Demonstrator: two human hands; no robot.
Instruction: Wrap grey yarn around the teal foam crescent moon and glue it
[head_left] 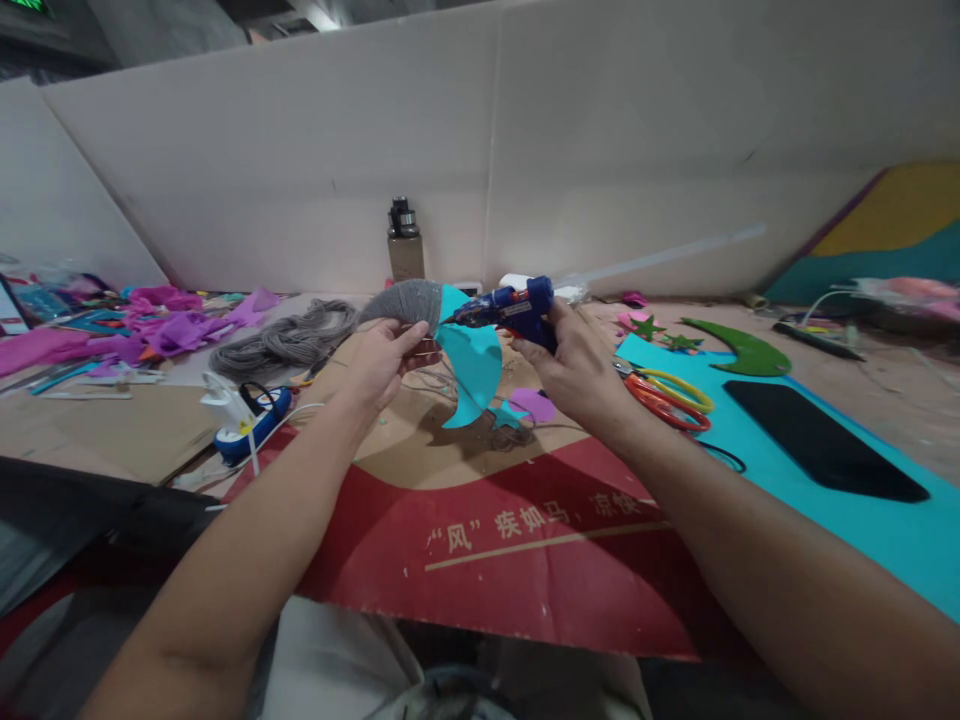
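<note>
My left hand (388, 362) pinches a crescent moon cutout (474, 365), held up over the cardboard. Grey yarn (405, 300) wraps its left part; the rest is bare turquoise. In my right hand (574, 365) is a blue hot glue gun (529, 305), a long clear glue stick (667, 255) jutting from its back. The nozzle points left, at the turquoise beside the yarn's edge; whether it touches is unclear. Below the moon lie a small turquoise star (508, 414) and a purple piece (532, 404). A grey yarn skein (289, 340) rests left of my left hand.
A red and tan cardboard sheet (480, 560) covers the near table. On the left are a blue power strip (251, 425) and purple scraps (176, 330). Scissors (667, 400), a black phone (825, 440) and a green crescent (742, 348) lie right. A bottle (406, 245) stands behind.
</note>
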